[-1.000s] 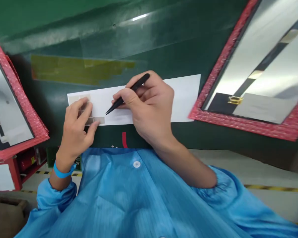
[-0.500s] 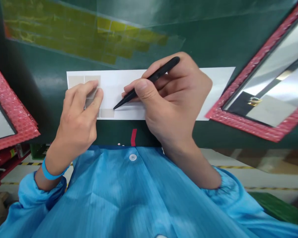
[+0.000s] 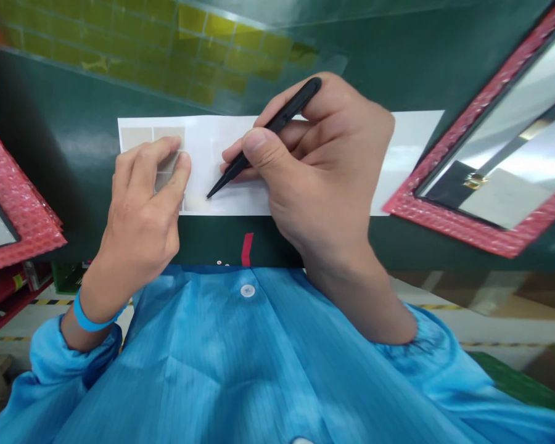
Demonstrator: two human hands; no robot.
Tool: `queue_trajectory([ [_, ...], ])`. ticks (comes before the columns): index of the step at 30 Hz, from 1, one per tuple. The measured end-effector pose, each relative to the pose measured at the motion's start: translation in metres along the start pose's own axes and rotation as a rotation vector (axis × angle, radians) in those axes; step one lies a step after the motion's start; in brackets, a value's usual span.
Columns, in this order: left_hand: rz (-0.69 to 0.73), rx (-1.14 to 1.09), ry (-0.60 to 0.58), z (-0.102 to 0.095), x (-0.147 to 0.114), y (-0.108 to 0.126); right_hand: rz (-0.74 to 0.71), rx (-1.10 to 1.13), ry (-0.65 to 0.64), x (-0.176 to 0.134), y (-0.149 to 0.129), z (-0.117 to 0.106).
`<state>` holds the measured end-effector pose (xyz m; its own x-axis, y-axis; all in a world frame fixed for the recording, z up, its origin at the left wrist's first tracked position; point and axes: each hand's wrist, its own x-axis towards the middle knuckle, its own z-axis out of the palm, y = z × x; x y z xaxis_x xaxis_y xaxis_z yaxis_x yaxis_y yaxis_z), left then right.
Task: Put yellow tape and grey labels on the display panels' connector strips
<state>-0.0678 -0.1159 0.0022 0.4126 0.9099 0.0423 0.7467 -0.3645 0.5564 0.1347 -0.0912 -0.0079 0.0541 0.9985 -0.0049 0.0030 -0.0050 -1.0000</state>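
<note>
A long white backing sheet [image 3: 411, 135] lies across the green mat, with pale grey square stickers [image 3: 136, 137] at its left end. My left hand [image 3: 143, 191] rests on that end, fingers bent and thumb apart from the index finger, pressing over several stickers. Held like a pen, slim black tweezers [image 3: 277, 123] are in my right hand [image 3: 328, 166]. Their pointed tip meets the sheet by the right edge of a sticker in the lower row, which looks washed out by glare. Whether the tip has caught the sticker's edge I cannot tell.
Yellow square stickers [image 3: 203, 55] on a clear sheet lie farther back. Framed panels edged in pink bubble wrap flank me: one at right [image 3: 467, 237], one at left [image 3: 37, 228]. A red tape strip [image 3: 247, 249] marks the mat's [image 3: 213, 237] near edge.
The tweezers' tip has shifted slightly left, onto the lower-row sticker's right edge. That sticker now looks paler. My left hand keeps its place on the sheet; the whole view has tilted slightly.
</note>
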Motion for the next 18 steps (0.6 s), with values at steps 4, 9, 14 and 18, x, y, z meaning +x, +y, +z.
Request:
queue_trajectory([
  [4, 0.034, 0.028, 0.004, 0.001, 0.000, 0.000, 0.037, 0.035, 0.034, -0.001, -0.003, 0.000],
  [9, -0.019, 0.069, 0.030, 0.006, 0.000, 0.004, 0.015, 0.014, 0.046, -0.002, -0.008, 0.002],
  [14, -0.059, 0.072, -0.002, 0.005, 0.002, 0.009, -0.015, -0.065, 0.034, -0.001, -0.013, 0.003],
  [18, -0.071, 0.054, -0.009, 0.003, 0.002, 0.011, 0.008, -0.065, 0.010, 0.000, -0.012, 0.004],
])
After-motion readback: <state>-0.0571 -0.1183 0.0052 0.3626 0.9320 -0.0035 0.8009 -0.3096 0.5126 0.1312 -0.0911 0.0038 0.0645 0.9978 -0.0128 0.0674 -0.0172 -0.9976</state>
